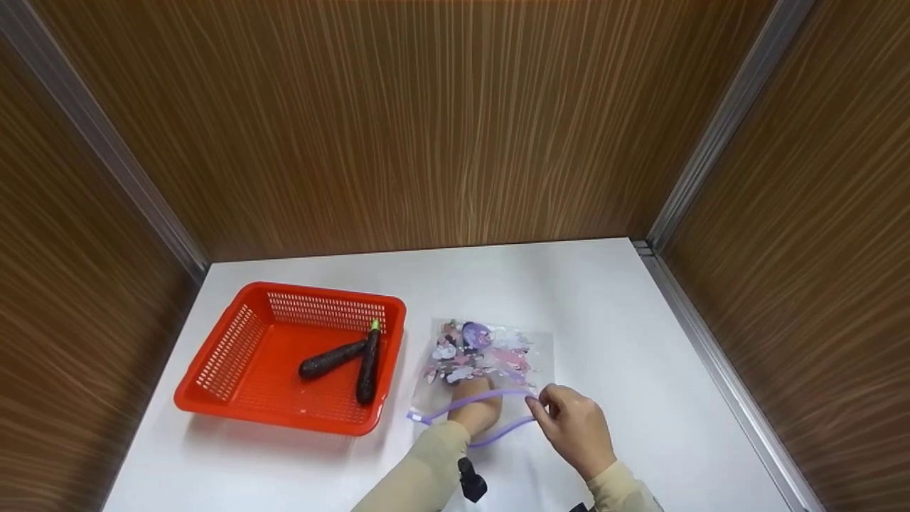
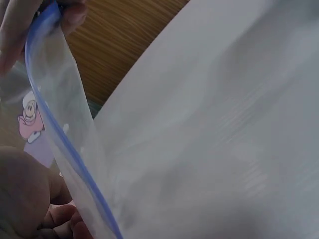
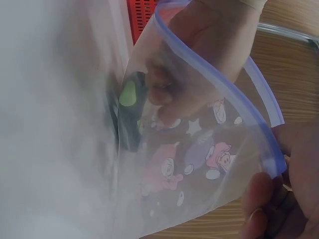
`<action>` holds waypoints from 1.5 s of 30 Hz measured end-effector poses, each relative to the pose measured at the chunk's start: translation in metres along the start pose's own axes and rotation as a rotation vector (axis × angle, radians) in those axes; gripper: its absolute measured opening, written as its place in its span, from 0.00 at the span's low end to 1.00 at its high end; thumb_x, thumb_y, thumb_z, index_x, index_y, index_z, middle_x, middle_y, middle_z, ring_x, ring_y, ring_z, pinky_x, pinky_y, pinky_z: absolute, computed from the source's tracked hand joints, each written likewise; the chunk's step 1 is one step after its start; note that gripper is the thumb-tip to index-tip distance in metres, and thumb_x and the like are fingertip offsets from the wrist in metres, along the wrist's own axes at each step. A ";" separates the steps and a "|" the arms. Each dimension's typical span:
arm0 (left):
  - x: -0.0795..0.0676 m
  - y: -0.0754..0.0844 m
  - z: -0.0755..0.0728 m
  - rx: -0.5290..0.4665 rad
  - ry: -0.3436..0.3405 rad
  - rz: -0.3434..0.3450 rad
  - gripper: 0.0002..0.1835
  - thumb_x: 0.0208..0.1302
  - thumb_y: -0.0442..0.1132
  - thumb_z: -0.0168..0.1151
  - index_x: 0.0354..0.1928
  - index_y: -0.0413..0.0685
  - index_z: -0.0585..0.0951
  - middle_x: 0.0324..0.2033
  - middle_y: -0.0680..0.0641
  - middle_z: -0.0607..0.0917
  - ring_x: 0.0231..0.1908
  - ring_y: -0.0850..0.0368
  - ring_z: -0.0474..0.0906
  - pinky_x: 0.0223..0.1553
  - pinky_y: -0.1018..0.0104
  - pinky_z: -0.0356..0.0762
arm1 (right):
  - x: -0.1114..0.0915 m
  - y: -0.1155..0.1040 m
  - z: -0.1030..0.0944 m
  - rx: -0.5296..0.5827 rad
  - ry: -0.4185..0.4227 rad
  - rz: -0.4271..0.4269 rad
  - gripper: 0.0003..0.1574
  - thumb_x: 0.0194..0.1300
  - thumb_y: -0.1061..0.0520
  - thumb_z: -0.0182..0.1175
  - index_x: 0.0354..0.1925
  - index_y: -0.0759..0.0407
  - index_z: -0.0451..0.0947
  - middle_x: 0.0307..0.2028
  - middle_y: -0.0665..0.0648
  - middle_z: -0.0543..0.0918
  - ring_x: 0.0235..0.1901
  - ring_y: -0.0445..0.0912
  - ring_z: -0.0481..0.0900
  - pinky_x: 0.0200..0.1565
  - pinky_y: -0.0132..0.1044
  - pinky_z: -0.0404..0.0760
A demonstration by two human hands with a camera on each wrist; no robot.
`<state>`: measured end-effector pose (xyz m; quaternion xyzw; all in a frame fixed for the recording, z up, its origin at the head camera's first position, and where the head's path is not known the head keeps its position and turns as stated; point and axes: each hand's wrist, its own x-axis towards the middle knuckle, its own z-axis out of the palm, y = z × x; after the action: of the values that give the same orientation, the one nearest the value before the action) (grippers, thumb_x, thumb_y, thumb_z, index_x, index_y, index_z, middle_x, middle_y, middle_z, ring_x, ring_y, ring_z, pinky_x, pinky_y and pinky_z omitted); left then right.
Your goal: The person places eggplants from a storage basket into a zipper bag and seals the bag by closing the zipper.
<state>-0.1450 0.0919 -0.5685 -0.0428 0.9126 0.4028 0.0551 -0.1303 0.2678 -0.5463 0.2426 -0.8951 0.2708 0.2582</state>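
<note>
Evidently, your entries: one white surface [image 1: 597,299], wood-grain panels [image 1: 426,128] on three sides; one red basket [image 1: 274,363], left, two dark vegetables [image 1: 367,366] inside; one clear printed bag [image 1: 508,355], centre-front. Left hand [image 3: 179,84]: inside bag, fingers curled beside a dark item [image 3: 130,112] (holding or not, you cannot tell). Right hand [image 1: 574,423]: pinching the bag's purple rim [image 1: 508,391].

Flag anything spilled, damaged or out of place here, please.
Nothing stands out. The red basket stands upright with two dark vegetables lying in it, and no spill shows. The plastic bag gapes, but the left hand is inside it while the right hand pinches its purple zip. I see no tear.
</note>
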 end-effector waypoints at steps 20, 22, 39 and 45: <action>-0.042 0.041 -0.023 0.075 -0.134 0.508 0.06 0.61 0.42 0.57 0.28 0.52 0.74 0.18 0.61 0.68 0.19 0.69 0.64 0.21 0.76 0.63 | 0.001 0.007 -0.005 -0.048 0.000 0.044 0.22 0.58 0.46 0.61 0.14 0.43 0.62 0.12 0.35 0.57 0.11 0.31 0.53 0.13 0.27 0.55; -0.046 0.041 -0.028 0.067 -0.146 0.519 0.06 0.61 0.42 0.57 0.28 0.52 0.74 0.18 0.61 0.68 0.18 0.69 0.64 0.21 0.76 0.63 | 0.001 0.008 -0.006 -0.049 0.001 0.043 0.23 0.58 0.46 0.61 0.14 0.43 0.61 0.12 0.35 0.57 0.11 0.32 0.53 0.13 0.27 0.55; -0.056 0.032 -0.062 0.058 -0.086 0.573 0.02 0.58 0.40 0.59 0.29 0.52 0.77 0.21 0.62 0.72 0.23 0.70 0.67 0.26 0.77 0.66 | 0.003 0.007 -0.008 -0.043 -0.021 0.059 0.24 0.60 0.45 0.59 0.14 0.43 0.60 0.10 0.35 0.56 0.10 0.32 0.51 0.12 0.28 0.53; -0.054 0.016 -0.086 0.050 -0.042 0.518 0.02 0.58 0.41 0.59 0.31 0.52 0.77 0.23 0.61 0.73 0.24 0.69 0.69 0.27 0.74 0.68 | 0.003 0.007 -0.009 -0.037 -0.035 0.078 0.23 0.60 0.45 0.58 0.14 0.43 0.61 0.09 0.35 0.57 0.10 0.31 0.51 0.11 0.28 0.53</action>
<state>-0.0988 0.0403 -0.4918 0.2022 0.9015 0.3815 -0.0300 -0.1337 0.2775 -0.5401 0.2074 -0.9130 0.2598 0.2364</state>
